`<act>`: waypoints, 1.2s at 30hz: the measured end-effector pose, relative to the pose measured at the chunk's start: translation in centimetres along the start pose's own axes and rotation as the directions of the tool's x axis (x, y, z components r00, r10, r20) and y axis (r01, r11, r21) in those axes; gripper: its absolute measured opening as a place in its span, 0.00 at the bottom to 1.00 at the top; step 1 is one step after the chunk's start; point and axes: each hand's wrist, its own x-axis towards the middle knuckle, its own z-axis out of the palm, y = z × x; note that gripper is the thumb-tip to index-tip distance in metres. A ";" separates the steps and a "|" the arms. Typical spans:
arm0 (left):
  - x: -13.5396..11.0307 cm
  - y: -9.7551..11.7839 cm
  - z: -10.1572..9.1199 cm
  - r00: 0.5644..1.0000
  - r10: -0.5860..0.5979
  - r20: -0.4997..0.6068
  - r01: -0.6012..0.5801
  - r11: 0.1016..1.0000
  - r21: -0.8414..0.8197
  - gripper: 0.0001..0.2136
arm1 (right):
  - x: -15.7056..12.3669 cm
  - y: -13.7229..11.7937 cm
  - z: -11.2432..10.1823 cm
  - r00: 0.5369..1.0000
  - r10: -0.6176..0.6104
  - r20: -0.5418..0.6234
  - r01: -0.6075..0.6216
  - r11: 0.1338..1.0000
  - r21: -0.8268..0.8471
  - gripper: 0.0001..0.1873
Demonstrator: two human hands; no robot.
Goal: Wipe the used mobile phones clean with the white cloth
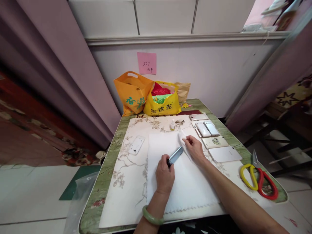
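My left hand (164, 175), with a green bangle on the wrist, is closed round the near end of a dark phone (175, 155) and holds it tilted above a white cloth (185, 185) on the table. My right hand (195, 149) pinches a small white wipe (182, 138) against the phone's far end. A small dropper bottle (173, 124) stands just beyond the cloth.
A white phone (136, 144) lies at the left. Several more phones (214, 138) lie in a row at the right, near yellow and red scissors (258, 177). Orange (133, 92) and yellow (162, 100) bags stand at the table's far edge by the wall.
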 end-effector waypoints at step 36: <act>0.2 0.2 -0.3 0.994 0.105 -0.028 -0.104 0.994 0.035 0.05 | -3.0 0.4 -0.4 0.839 -0.494 0.227 0.525 0.844 -0.106 0.06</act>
